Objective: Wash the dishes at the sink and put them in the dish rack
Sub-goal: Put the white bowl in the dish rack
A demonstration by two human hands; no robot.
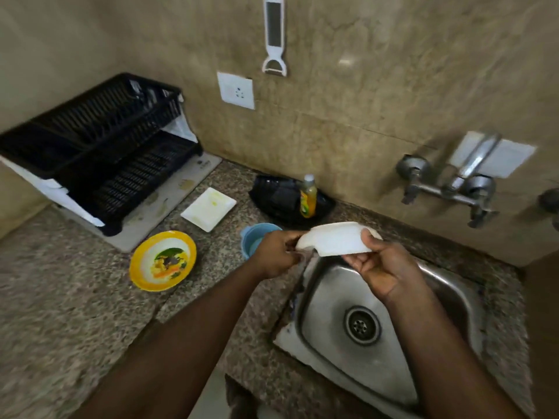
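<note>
Presently the granite counter (75, 297) carries the black dish rack (99, 140) at far left, well apart from the steel sink (348, 291) at right. Between them lie a yellow-rimmed plate (162, 260) with food residue, a square white plate (208, 208) and a blue cup (257, 237). The task's item, a white dish (335, 238), is held over the sink's left rim, long axis running left to right, tilted on edge. The right hand (381, 267) grips its right end, thumb over the rim, fingers curled beneath. The left hand (276, 252) pinches the left end. Judged: the rack lies leftward, so the left hand is nearer for placement; the tap (472, 167) shows no running water.
</note>
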